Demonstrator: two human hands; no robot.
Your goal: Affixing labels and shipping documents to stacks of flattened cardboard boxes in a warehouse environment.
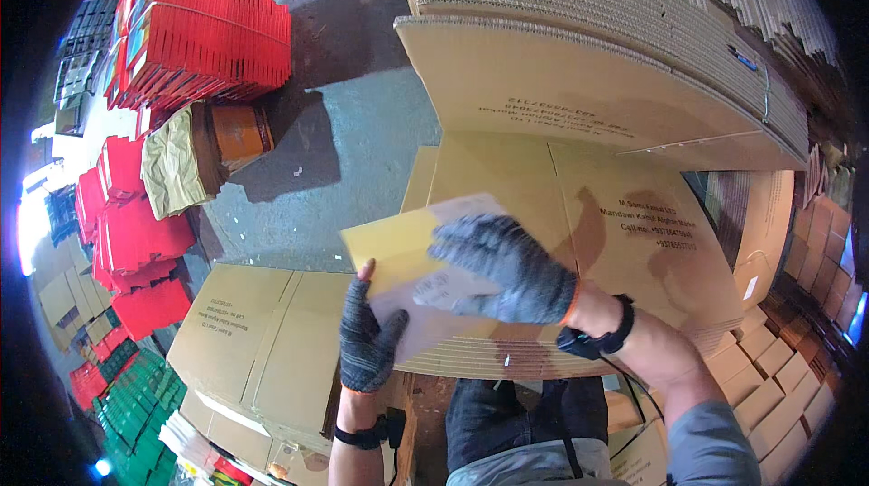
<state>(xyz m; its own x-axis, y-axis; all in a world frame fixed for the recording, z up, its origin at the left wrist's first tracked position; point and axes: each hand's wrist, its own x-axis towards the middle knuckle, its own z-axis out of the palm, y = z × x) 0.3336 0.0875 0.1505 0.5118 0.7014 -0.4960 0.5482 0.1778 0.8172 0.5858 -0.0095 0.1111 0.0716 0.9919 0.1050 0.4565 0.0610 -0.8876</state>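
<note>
My left hand point(371, 341), in a dark grey knit glove with bare fingertips, grips the lower left edge of a flat, pale yellow and whitish sheet point(389, 255). Over the sheet's right part lies my right hand point(507, 269), gloved in grey with an orange cuff, its fingers stretched out and slightly blurred. Whether the sheet is a single piece or several layers I cannot tell. Beneath both hands is a stack of flat brown cardboard cartons point(507, 169) with dark print, the top one lying face up.
A tall pile of flattened cartons point(579, 70) leans at the far right. On the left stand a strapped red stack point(208, 33), a brown box with a crumpled paper sack point(172, 165), and more red packs point(140, 223). Another carton point(262, 341) lies near left; green packs point(136, 409) sit beyond.
</note>
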